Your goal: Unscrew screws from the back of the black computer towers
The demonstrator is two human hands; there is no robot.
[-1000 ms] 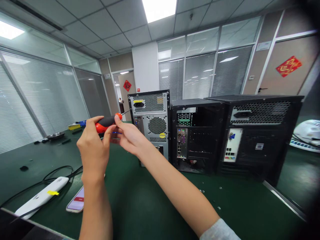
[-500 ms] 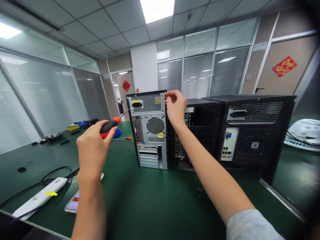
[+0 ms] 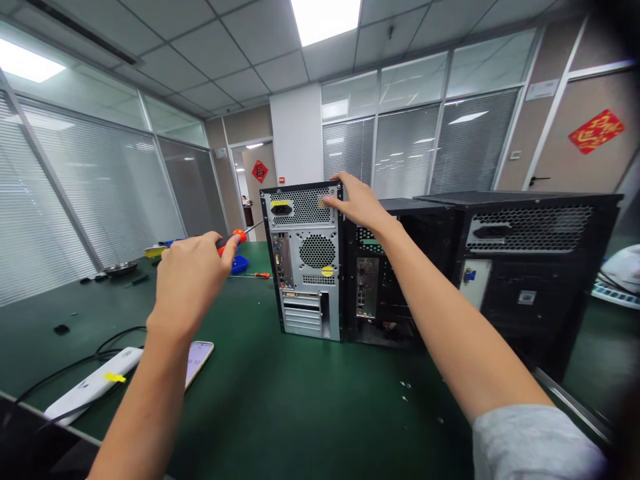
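My left hand is closed around the handle of a red-and-black screwdriver. Its thin metal shaft points up and right toward the left edge of a computer case; whether the tip touches a screw there I cannot tell. The case stands upright with its silver back panel facing me, showing a power socket, a round fan grille and slot covers. At its top right corner my right hand grips the case, thumb against the back panel and fingers over the top.
Two more black computer cases stand to the right. Behind my left hand are a blue tray, an orange-handled screwdriver and a metal bowl. A white power strip and a phone lie front left, small screws front right.
My right hand has gone from a pinch at the case's upper right edge to a grip over its corner. My left hand still holds the screwdriver, turned more palm-down. The view has shifted slightly.
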